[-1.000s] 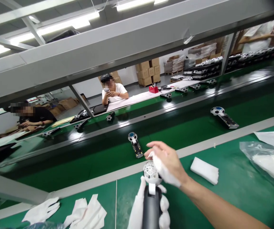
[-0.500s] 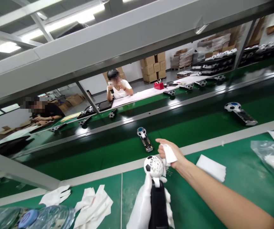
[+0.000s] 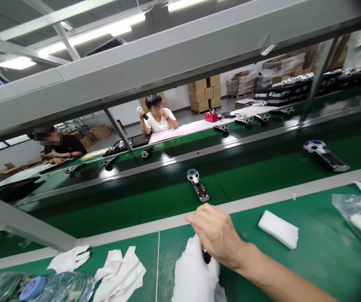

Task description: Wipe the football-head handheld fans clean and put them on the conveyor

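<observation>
My left hand point(image 3: 193, 272), in a white glove, grips a handheld fan with a black handle point(image 3: 205, 254), which is almost wholly hidden. My bare right hand point(image 3: 216, 233) is closed over the top of the fan, covering its round white head and the white cloth seen earlier. Both hands are low at the near edge of the green bench point(image 3: 318, 260). On the belt point(image 3: 155, 201) just beyond lies another small fan with its handle open point(image 3: 197, 184); a second such fan point(image 3: 323, 153) is farther right.
A white folded pad point(image 3: 278, 228) lies right of my hands. White gloves and cloths point(image 3: 105, 272) and a plastic water bottle point(image 3: 51, 287) sit at lower left. Clear plastic bags point(image 3: 359, 214) are at right. Two people sit across the belt. A grey frame beam point(image 3: 167, 54) runs overhead.
My right hand came down from beside the fan head to close over its top, hiding the head and the cloth. The fans on the belt sit farther right in the picture.
</observation>
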`<act>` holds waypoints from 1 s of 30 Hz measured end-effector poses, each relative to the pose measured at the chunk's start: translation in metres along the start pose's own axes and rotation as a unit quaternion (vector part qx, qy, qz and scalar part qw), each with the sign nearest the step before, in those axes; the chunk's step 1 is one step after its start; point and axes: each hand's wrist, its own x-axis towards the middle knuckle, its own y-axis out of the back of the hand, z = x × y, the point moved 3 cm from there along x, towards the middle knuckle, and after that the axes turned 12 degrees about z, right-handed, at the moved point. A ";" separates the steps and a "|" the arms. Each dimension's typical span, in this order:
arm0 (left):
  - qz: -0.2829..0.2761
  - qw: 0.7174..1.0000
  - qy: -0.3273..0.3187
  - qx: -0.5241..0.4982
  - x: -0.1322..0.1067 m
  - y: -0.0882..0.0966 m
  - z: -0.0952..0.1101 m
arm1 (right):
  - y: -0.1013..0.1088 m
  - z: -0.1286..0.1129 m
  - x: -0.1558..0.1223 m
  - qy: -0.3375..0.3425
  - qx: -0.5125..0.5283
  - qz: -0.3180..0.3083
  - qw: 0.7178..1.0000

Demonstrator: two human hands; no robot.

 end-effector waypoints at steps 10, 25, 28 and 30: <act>0.021 0.996 -0.043 0.080 0.004 0.012 -0.001 | -0.023 0.061 -0.008 -0.526 0.440 0.060 0.725; 0.064 0.978 -0.104 0.171 0.015 0.022 0.011 | -0.014 0.069 -0.024 -0.532 0.491 0.128 0.677; 0.100 0.970 -0.123 0.185 0.021 0.024 0.010 | 0.003 0.058 -0.012 -0.482 0.407 0.151 0.761; 0.124 0.965 -0.148 0.179 0.025 0.023 0.009 | 0.011 0.042 -0.004 -0.389 0.297 0.131 0.862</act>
